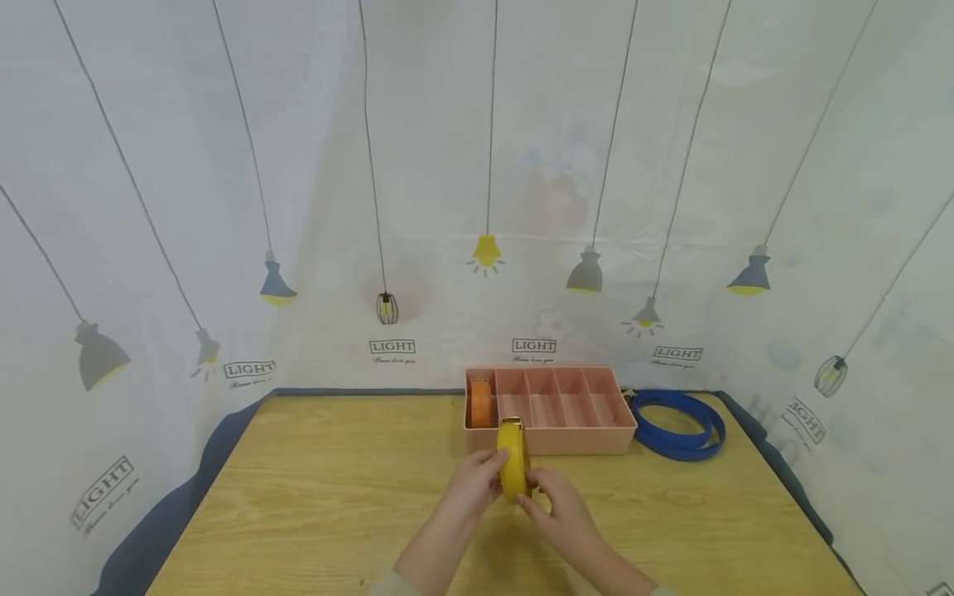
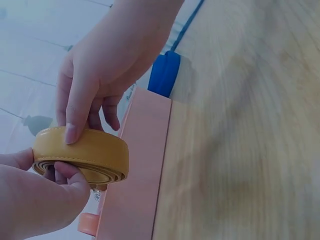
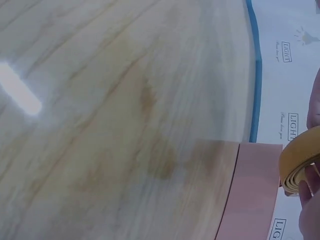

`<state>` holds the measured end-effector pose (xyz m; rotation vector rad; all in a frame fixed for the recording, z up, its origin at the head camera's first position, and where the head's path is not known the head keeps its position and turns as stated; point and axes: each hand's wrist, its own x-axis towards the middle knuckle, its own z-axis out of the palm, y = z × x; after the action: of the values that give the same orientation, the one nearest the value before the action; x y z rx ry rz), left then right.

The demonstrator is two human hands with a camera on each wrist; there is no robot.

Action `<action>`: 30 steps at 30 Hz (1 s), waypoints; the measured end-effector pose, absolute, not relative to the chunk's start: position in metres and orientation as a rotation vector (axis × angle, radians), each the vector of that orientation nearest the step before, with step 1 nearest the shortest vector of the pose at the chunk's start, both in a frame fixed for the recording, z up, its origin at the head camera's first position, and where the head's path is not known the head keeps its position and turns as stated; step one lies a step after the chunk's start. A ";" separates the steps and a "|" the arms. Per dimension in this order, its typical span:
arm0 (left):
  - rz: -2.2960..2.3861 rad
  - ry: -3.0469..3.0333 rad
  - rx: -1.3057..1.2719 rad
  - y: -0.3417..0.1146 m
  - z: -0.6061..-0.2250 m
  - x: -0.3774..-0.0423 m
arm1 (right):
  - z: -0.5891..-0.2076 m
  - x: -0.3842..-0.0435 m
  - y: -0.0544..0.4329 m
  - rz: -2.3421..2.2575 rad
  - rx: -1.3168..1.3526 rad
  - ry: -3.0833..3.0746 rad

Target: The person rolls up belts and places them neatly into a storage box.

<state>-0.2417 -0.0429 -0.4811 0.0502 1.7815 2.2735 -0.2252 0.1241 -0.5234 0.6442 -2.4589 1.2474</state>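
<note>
A yellow leather belt point(image 1: 513, 463), rolled into a coil with a gold buckle at its top, is held upright between both hands in front of the pink box. My left hand point(image 1: 474, 482) grips the coil from the left side. The right hand point(image 1: 561, 507) pinches its right lower side, thumb and fingers on the band. In the left wrist view the coiled layers of the yellow belt point(image 2: 82, 150) show, with fingertips inside the coil. An orange rolled belt point(image 1: 480, 404) sits in the leftmost compartment of the pink divided box point(image 1: 551, 441).
A blue belt point(image 1: 674, 447), loosely looped, lies on the wooden table point(image 1: 335, 488) against the box's right end. Behind the table hangs a white curtain point(image 1: 447, 165) printed with lamps. Several compartments of the box run to the right of the orange belt.
</note>
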 end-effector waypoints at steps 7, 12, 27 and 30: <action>2.330 1.751 -0.036 -0.032 -0.463 -0.262 | -0.515 -0.243 0.118 1.232 0.646 -2.345; 2.309 1.771 -0.093 -0.028 -0.454 -0.283 | -0.511 -0.258 0.116 1.246 0.621 -2.354; 2.305 1.712 -0.091 -0.021 -0.453 -0.348 | -0.497 -0.308 0.118 1.448 0.499 -2.403; 2.317 1.721 -0.140 -0.022 -0.454 -0.354 | -0.499 -0.317 0.114 1.405 0.473 -2.422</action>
<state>-0.3536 -0.0224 -0.4543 -0.1404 1.7213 2.3168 -0.3166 0.1137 -0.4994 0.4726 -2.4221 1.4054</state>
